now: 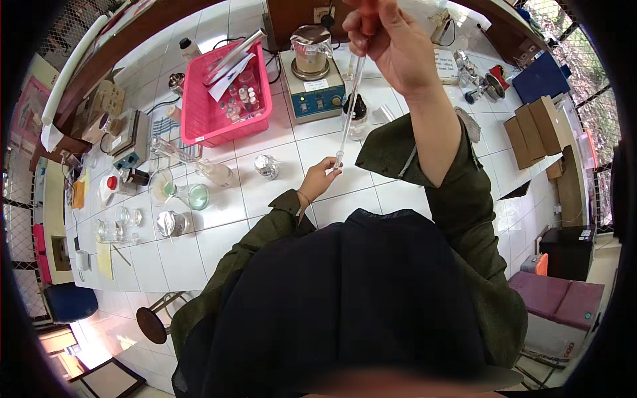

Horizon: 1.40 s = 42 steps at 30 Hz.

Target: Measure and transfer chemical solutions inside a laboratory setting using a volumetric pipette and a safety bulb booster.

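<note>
High at the top of the view, my right hand [405, 52] grips a red rubber pipette bulb [369, 17]. From it a long glass pipette [352, 97] slants down toward me. My left hand [317, 180] holds a small clear glass vial [339, 157] between thumb and fingers, with the pipette's lower end at its mouth; how far the tip reaches inside is too small to tell. Behind the pipette stands a clear glass bottle with a black cap [357, 110]. A foil-wrapped small vessel [266, 166] stands on the white tiles left of my left hand.
A pink plastic basket [194, 122] holds small vials. Beside it, a hotplate stirrer [318, 103] carries a foil-covered beaker [309, 52]. Leftward lie an Erlenmeyer flask with green liquid [196, 197], another flask [219, 173], a foil-covered jar [172, 224] and glass beakers [110, 232]. Cardboard boxes [540, 127] stand right.
</note>
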Motion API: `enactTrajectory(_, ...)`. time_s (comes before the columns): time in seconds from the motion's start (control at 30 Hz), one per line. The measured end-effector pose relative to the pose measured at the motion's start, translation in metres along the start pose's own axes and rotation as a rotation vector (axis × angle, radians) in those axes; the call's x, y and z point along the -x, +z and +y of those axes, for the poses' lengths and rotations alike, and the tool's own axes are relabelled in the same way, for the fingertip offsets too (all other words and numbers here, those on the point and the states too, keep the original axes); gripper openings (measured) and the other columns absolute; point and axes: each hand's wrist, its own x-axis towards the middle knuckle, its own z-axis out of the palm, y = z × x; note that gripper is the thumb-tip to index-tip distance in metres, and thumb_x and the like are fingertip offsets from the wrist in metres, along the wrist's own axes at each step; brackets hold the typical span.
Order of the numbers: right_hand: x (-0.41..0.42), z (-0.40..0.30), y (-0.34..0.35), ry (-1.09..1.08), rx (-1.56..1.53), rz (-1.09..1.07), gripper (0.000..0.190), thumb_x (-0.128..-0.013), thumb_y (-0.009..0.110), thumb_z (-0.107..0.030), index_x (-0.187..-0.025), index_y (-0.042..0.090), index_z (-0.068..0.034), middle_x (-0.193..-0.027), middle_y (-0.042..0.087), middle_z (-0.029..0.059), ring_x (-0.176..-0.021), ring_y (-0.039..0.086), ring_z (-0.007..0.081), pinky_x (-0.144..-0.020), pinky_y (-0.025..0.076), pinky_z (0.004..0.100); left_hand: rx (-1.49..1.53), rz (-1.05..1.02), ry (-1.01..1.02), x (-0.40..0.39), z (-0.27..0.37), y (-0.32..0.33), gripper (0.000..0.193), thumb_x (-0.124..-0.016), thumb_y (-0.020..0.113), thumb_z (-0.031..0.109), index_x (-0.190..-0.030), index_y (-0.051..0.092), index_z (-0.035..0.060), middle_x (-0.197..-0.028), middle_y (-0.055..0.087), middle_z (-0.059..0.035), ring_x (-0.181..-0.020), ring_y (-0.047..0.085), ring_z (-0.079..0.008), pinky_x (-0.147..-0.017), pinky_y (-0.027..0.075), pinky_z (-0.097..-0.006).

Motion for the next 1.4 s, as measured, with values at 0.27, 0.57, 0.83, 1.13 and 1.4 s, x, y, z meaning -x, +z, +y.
enactTrajectory(0.27, 0.026, 0.042, -0.022, 0.036, -0.014, -0.030, 0.036, -0.083, 0.050, -0.030, -0.104, 0.053, -0.001, -0.081, 0.058, 0.0063, -0.069, 0.049, 0.0107, -0.063, 0.042, 0.0240, -0.007, -0.022, -0.001, -0.012, -0.040, 0.010, 0.025, -0.078, 0.055, 0.009, -0.101, 0.049, 0.0056, -0.095, 0.060, -0.0073, -0.091, 0.057, -0.0208, -0.079, 0.044, -0.0287)
enactTrajectory(0.57, 0.032, 0.049, -0.022, 0.109, 0.010, -0.001, 0.047, -0.079, 0.053, -0.033, -0.107, 0.047, 0.005, -0.083, 0.054, 0.0116, -0.071, 0.048, 0.0175, -0.066, 0.040, 0.0284, 0.045, -0.073, -0.057, -0.021, -0.073, 0.017, 0.020, -0.080, 0.050, 0.006, -0.100, 0.046, 0.0048, -0.100, 0.057, -0.0070, -0.092, 0.056, -0.0196, -0.078, 0.044, -0.0275)
enactTrajectory(0.83, 0.033, 0.048, -0.020, 0.071, 0.064, -0.054, 0.041, -0.079, 0.054, -0.029, -0.105, 0.049, 0.001, -0.097, 0.054, 0.0123, -0.078, 0.050, 0.0170, -0.066, 0.042, 0.0291, -0.111, -0.126, -0.070, -0.024, -0.056, 0.013, 0.021, -0.080, 0.049, 0.005, -0.100, 0.045, 0.0060, -0.101, 0.056, -0.0053, -0.097, 0.053, -0.0204, -0.083, 0.040, -0.0288)
enactTrajectory(1.13, 0.033, 0.045, -0.018, 0.057, 0.050, -0.060, 0.040, -0.078, 0.056, -0.025, -0.107, 0.049, 0.002, -0.090, 0.056, 0.0117, -0.073, 0.050, 0.0157, -0.064, 0.043, 0.0270, -0.124, -0.044, -0.060, -0.010, -0.028, 0.002, 0.048, -0.071, 0.055, 0.005, -0.115, 0.036, 0.0089, -0.110, 0.050, -0.0126, -0.105, 0.047, -0.0251, -0.090, 0.035, -0.0315)
enactTrajectory(1.4, 0.036, 0.047, -0.016, 0.043, 0.003, 0.000, 0.034, -0.079, 0.056, -0.021, -0.106, 0.051, 0.001, -0.081, 0.058, 0.0089, -0.069, 0.049, 0.0128, -0.062, 0.042, 0.0241, 0.683, 0.450, 0.466, -0.023, 0.040, -0.034, 0.028, -0.077, 0.041, -0.002, -0.105, 0.037, 0.0009, -0.104, 0.046, -0.0123, -0.102, 0.044, -0.0215, -0.092, 0.030, -0.0335)
